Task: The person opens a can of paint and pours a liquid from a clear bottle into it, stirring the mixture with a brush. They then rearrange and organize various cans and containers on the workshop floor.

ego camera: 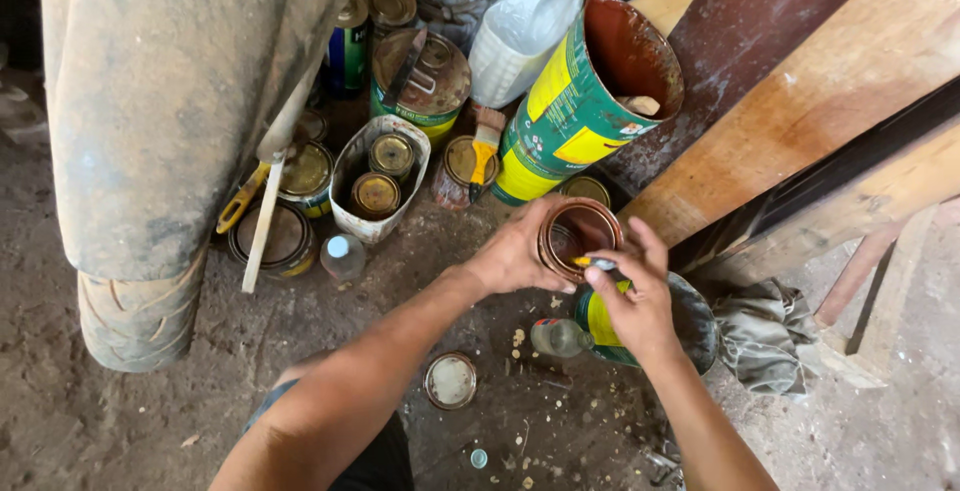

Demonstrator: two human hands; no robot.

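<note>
A single head-worn camera is looking steeply down from above, sitting close over the two forearms reaching forward. It is facing the dirt floor (120, 421), taking in paint cans ahead and leaning planks (800, 111) at right.

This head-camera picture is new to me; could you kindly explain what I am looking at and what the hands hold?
The camera sits on a person's head and looks down at their own bare hands; there is no machine. The left hand grips a small open tin with brown liquid inside. The right hand holds a thin tool at the tin's rim. On the dirt floor lie a loose lid, a small bottle, many paint cans, a large tilted can and a brush. A tyre stands to the left, planks to the right.
</note>
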